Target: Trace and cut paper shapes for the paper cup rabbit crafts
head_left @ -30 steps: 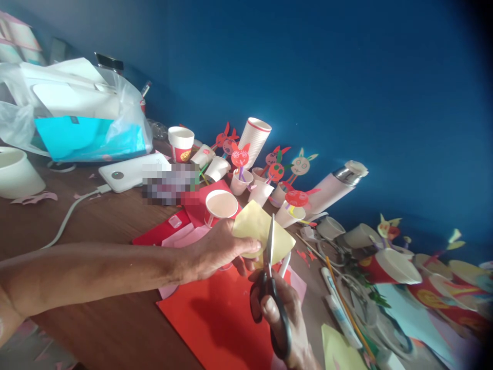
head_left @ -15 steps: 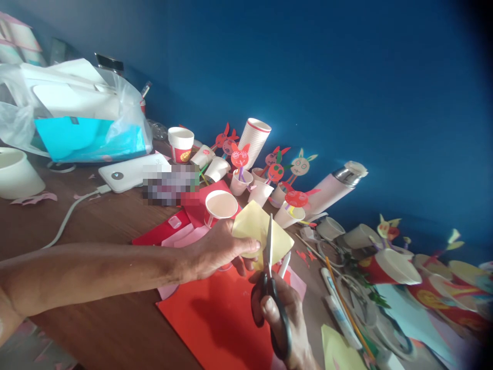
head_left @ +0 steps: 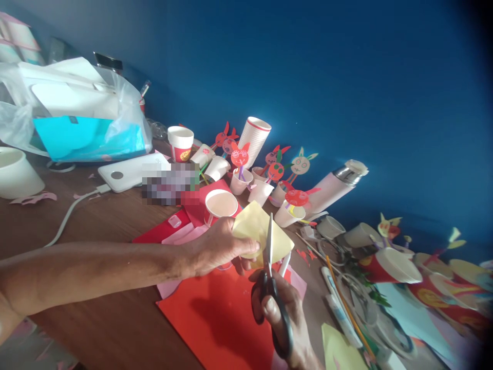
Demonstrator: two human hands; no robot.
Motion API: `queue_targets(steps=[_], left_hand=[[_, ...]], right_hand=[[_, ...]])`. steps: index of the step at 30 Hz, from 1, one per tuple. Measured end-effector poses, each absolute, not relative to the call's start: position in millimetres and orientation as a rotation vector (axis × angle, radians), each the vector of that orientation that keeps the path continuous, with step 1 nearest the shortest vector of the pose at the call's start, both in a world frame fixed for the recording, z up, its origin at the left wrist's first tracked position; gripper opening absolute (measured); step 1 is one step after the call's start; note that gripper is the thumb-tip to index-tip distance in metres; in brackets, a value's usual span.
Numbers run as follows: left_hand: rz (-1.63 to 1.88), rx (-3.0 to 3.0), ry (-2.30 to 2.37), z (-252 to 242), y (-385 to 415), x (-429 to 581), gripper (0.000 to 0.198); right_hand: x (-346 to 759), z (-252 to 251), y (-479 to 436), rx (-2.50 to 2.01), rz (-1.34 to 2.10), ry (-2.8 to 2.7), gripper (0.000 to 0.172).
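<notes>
A yellow square of paper (head_left: 252, 221) is pinched between the thumb and fingers of my left hand (head_left: 225, 246). My right hand (head_left: 288, 303) grips black-handled scissors (head_left: 270, 241), thumb and fingers in the loops. The blades point away from me and lie across the yellow paper, looking closed or nearly so. Whether they are cutting into the sheet I cannot tell. Below both hands lies red paper (head_left: 219, 318), with pink sheets (head_left: 179, 236) partly under it. Just beyond my left hand stands a white paper cup (head_left: 221, 205).
Several small cups with paper rabbit faces (head_left: 296, 198) stand by the blue wall, near a stack of cups (head_left: 254, 136) and a pink thermos (head_left: 335, 187). A white power bank (head_left: 127, 172) and a plastic bag (head_left: 88, 113) are at left. Pens (head_left: 341, 308) and red cups (head_left: 391, 267) lie at right.
Almost nothing differs. Both hands, the yellow paper and the scissors hold nearly the same position, with only a very slight shift of the view.
</notes>
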State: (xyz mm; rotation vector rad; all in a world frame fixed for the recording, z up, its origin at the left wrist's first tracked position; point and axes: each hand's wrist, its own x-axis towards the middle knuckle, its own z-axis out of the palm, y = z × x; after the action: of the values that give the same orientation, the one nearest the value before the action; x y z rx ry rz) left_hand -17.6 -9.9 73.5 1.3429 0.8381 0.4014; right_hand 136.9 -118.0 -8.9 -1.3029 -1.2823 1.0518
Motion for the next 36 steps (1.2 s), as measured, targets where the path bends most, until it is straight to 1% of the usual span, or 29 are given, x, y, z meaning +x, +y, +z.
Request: queue_targets(steps=[17,24,27,30,36], left_hand=[[0.440,1.351,0.778,69,-7,-19,0.014],[0.451,1.352,0.850,67,-8,-19,0.022],[0.441,1.377,0.908,64,-7,-21,0.023],[0.447,1.401,0.875,60,-4,-23,0.021],[0.377,1.445,0.785,66,-1,-26,0.015]], right_hand=[[132,-1,-120,-1.296,1.121,-1.213,0.044],[134,-6,-121,-1.295,1.112,-1.241,0.039],[134,-7,-120,-1.302,1.147,-1.232,0.044],[132,-7,-119,-1.282,1.151,-1.238,0.048],[130,-4,-118,-1.261,1.137,-1.268,0.049]])
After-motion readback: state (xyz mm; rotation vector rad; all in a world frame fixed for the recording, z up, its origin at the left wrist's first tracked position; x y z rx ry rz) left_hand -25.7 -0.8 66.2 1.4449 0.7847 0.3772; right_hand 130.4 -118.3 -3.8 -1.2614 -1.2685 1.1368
